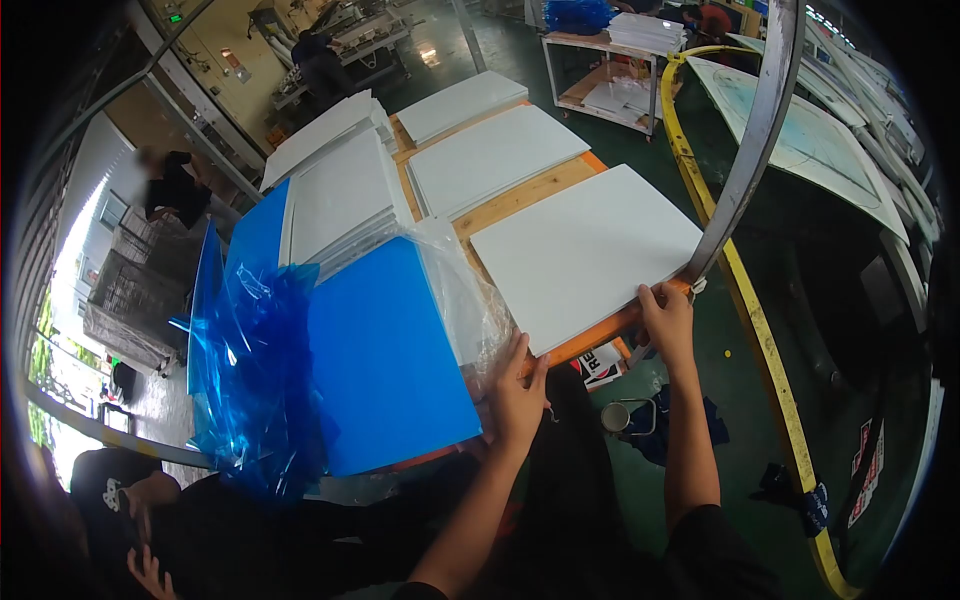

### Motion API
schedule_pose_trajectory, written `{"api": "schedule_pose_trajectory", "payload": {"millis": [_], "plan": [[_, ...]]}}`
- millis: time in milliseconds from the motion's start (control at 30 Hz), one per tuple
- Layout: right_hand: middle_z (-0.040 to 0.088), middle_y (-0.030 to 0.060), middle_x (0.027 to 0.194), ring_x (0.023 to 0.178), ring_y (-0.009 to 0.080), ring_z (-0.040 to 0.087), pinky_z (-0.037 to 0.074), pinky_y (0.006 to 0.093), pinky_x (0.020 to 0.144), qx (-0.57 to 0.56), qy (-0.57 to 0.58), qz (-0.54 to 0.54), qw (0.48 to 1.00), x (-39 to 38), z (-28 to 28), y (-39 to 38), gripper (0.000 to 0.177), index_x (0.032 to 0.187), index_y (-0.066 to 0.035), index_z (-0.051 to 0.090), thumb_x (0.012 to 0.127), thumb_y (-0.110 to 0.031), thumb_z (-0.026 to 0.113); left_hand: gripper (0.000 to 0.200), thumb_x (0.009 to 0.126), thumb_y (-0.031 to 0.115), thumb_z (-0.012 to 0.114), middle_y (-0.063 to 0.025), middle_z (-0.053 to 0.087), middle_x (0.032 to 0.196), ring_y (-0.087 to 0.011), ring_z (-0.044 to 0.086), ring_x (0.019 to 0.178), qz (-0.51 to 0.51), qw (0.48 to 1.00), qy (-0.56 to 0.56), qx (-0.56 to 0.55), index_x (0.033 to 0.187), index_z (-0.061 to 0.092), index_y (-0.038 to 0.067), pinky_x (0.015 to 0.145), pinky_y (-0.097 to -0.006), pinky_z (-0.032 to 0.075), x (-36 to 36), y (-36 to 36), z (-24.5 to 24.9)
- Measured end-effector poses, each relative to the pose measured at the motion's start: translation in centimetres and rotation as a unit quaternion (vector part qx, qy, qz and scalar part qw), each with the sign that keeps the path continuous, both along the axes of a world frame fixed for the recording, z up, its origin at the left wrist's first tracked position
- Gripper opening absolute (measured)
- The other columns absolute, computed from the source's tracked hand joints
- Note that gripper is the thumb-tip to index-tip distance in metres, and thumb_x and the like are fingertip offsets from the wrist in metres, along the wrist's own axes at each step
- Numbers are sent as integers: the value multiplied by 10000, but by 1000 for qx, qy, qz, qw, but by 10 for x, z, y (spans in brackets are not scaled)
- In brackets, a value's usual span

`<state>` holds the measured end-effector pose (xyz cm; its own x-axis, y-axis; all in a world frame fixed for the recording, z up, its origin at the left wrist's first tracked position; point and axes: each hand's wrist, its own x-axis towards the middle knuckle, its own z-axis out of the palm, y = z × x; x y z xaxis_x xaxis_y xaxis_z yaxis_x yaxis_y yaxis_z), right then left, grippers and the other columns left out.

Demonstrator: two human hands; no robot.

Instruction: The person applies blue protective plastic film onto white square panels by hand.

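Note:
A stack of white sheets (590, 250) lies on the orange-edged wooden rack (585, 345). At its near left corner is my left hand (520, 395), thumb and fingers closed around the corner and the rack's edge. My right hand (665, 310) is at the near right edge of the same stack, with its fingertips on the sheets' edge. To the left of my left hand lie crumpled clear film (460, 290) and a blue sheet (385, 350). Crumpled blue film (265, 375) hangs over the left side.
More white stacks (500, 155) stand further back. A metal post (745, 150) rises at the right corner, beside a yellow rail (745, 300). A co-worker (130, 510) is at the lower left, another person (180, 190) at the far left. A metal cup (615, 417) sits below.

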<state>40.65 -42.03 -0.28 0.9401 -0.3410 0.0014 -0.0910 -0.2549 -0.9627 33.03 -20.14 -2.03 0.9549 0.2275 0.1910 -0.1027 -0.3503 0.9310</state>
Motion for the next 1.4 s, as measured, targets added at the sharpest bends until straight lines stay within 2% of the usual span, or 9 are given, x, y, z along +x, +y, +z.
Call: {"api": "schedule_pose_trajectory", "payload": {"millis": [67, 200, 367, 467, 867, 967, 1167, 1300, 1400], "plan": [[616, 81, 569, 427, 152, 611, 468, 277, 383, -15, -4, 2, 1000, 2, -4, -2, 278, 826, 45, 596, 947, -205, 619, 415, 897, 92, 702, -228, 542, 1380, -245, 675, 1045, 12, 996, -60, 69, 1259, 594, -79, 528, -240, 574, 3, 1, -3], [623, 91, 569, 409, 155, 600, 459, 279, 373, -9, 4, 4, 1000, 4, -4, -4, 278, 831, 50, 610, 939, -206, 626, 401, 911, 79, 667, -251, 549, 1348, -283, 697, 970, 9, 988, -89, 127, 1259, 577, -97, 481, -260, 598, 5, 4, -1], [612, 91, 543, 399, 163, 598, 464, 282, 373, -5, 7, 10, 1000, 4, -5, -5, 282, 815, 55, 617, 933, -201, 635, 375, 883, 45, 696, -233, 614, 1266, -210, 711, 788, 37, 999, 2, -7, 1223, 612, -87, 422, -239, 538, 1, -4, 17], [609, 90, 534, 402, 162, 601, 464, 282, 372, -6, 11, 14, 1000, 4, -6, -6, 293, 804, 62, 622, 930, -202, 642, 388, 871, 25, 704, -229, 624, 1244, -171, 674, 605, 39, 999, -18, -7, 1228, 606, -92, 361, -237, 501, 5, -2, 9], [614, 84, 542, 409, 153, 603, 476, 275, 394, -23, 13, 12, 1000, 4, -6, -5, 298, 788, 60, 632, 920, -206, 659, 394, 912, 44, 669, -231, 545, 1379, -132, 637, 536, 6, 998, 3, -59, 1256, 571, -122, 392, -210, 486, 5, 1, -1], [622, 84, 555, 409, 144, 595, 471, 268, 386, -19, 5, 3, 1000, 3, -6, -3, 295, 791, 56, 639, 917, -210, 663, 390, 919, 48, 662, -229, 543, 1382, -125, 636, 545, 8, 998, 3, -61, 1257, 570, -123, 395, -212, 489, 7, 1, -6], [646, 111, 597, 540, 180, 654, 510, 329, 531, -80, -29, -10, 996, 10, -33, -10, 284, 840, 47, 662, 904, -229, 676, 414, 916, 62, 666, -237, 538, 1384, -144, 667, 613, 1, 998, 34, -61, 1269, 557, -125, 447, -238, 528, 4, 3, 1], [657, 145, 667, 634, 222, 668, 499, 351, 596, -182, -126, -42, 974, -7, -33, 0, 267, 868, 38, 665, 910, -226, 674, 421, 904, 132, 691, -211, 522, 1409, -234, 711, 767, -16, 994, -72, 86, 1280, 592, -30, 620, -306, 587, -2, 5, -22], [555, 84, 591, 549, 87, 491, 425, 300, 513, -142, -162, -28, 976, -44, -6, 31, 269, 801, 42, 585, 957, -170, 641, 402, 906, 198, 697, -156, 539, 1409, -259, 718, 848, -74, 987, -70, 127, 1279, 624, 69, 695, -334, 586, -50, 0, 8]]}}
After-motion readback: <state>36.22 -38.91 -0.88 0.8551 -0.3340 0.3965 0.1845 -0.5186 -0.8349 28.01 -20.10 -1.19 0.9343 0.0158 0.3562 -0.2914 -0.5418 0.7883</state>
